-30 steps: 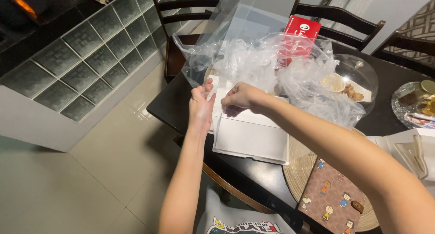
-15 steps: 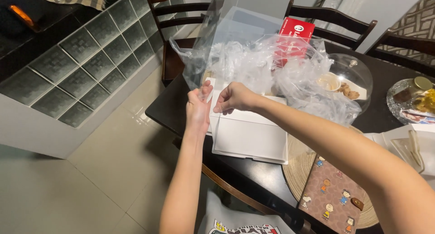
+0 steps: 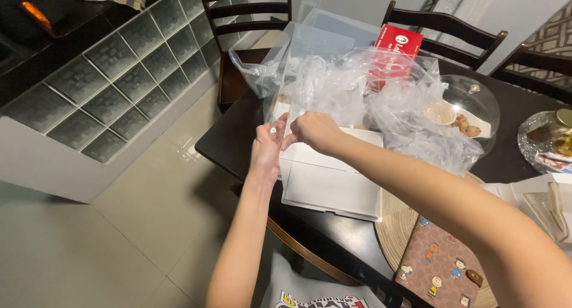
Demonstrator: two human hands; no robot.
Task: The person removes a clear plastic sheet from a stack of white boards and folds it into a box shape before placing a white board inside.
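Observation:
My left hand point(image 3: 268, 146) and my right hand point(image 3: 314, 131) are side by side at the near left corner of a clear plastic panel point(image 3: 301, 57) that stands upright over a white tray-like base point(image 3: 333, 180) on the dark table point(image 3: 232, 144). Both hands pinch the panel's lower edge, thumbs and fingers closed on it. Crumpled clear plastic wrap point(image 3: 381, 99) lies heaped behind the base. A red box point(image 3: 396, 48) shows through the wrap at the back.
A clear dome cover over a plate of snacks point(image 3: 468, 108) stands at the right. A brown patterned case point(image 3: 441, 266) lies on a round woven mat point(image 3: 396, 236). Dark wooden chairs point(image 3: 247, 10) surround the table. A glass-block wall point(image 3: 101, 81) is on the left.
Both hands have stayed at the panel's corner, shifting slightly down and closer together. The view has tilted a little.

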